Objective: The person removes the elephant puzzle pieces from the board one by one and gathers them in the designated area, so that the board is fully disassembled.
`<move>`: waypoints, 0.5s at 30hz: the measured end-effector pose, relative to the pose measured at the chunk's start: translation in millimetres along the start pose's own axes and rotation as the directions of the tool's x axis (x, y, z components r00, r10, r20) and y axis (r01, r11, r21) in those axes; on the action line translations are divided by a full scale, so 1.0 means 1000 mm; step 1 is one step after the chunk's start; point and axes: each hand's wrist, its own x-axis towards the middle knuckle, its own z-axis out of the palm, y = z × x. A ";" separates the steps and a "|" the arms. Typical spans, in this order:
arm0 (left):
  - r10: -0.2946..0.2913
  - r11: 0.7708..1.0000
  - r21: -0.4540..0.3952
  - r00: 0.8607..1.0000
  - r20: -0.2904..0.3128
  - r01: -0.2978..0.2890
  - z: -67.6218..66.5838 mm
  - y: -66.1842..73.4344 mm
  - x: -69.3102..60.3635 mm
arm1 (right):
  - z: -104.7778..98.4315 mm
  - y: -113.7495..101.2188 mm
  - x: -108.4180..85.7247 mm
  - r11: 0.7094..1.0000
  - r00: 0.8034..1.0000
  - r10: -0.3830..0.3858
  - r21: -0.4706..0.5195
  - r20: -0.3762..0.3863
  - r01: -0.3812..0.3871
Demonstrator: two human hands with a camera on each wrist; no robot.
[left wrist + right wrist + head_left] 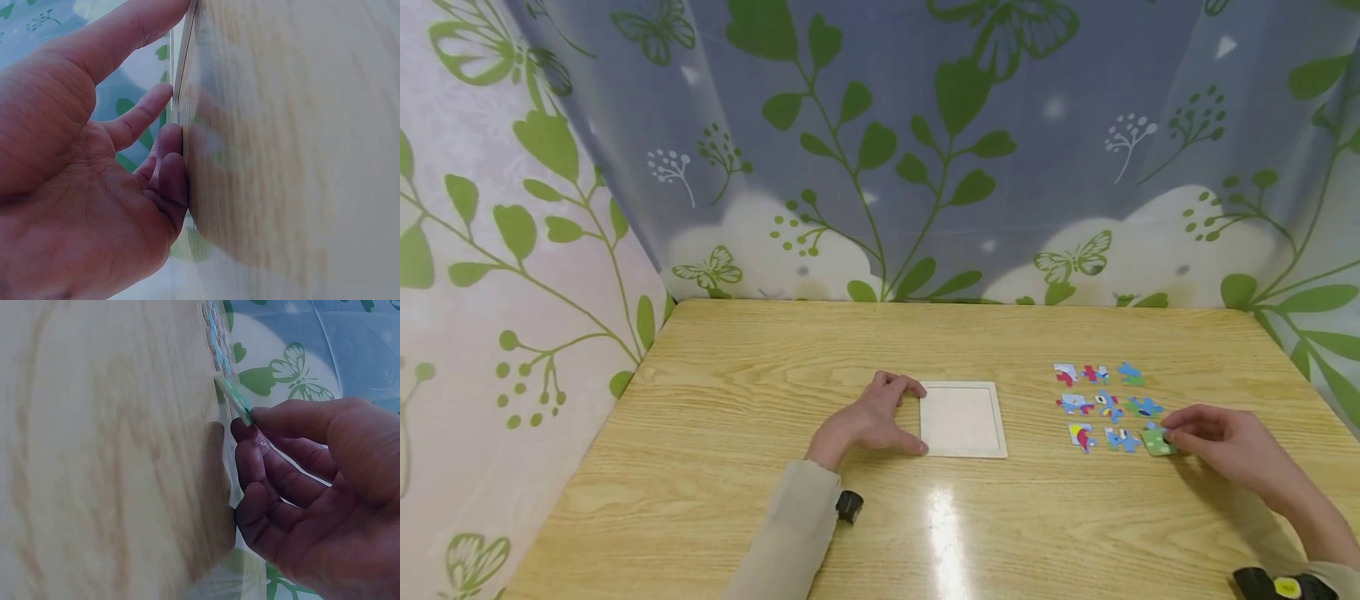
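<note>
My right hand pinches a green puzzle piece between thumb and fingers. In the right wrist view that piece is tilted, its near edge raised off the table. More jigsaw pieces lie in loose rows beside it, among them a red, yellow and blue one and a blue and white one. My left hand touches the left side of a square, pale puzzle tray, thumb at the near corner and index finger toward the far one. Both look fairly straight in the left wrist view.
The wooden table carries the tray near its middle and the pieces to the right. A patterned curtain hangs behind the far edge and along the sides. Dark wrist devices sit at both sleeves.
</note>
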 end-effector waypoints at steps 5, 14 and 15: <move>0.004 1.000 0.005 1.000 0.000 -0.004 0.000 0.000 0.001 | -0.001 0.003 0.001 1.000 1.000 0.006 -0.006 -0.003 -0.006; 0.004 1.000 0.009 1.000 0.001 -0.004 0.000 -0.001 0.000 | -0.001 0.005 0.000 1.000 1.000 0.017 0.001 -0.003 -0.017; 0.003 1.000 0.009 1.000 0.002 -0.003 0.000 -0.001 0.000 | -0.001 0.004 0.000 1.000 1.000 0.019 -0.001 -0.008 -0.020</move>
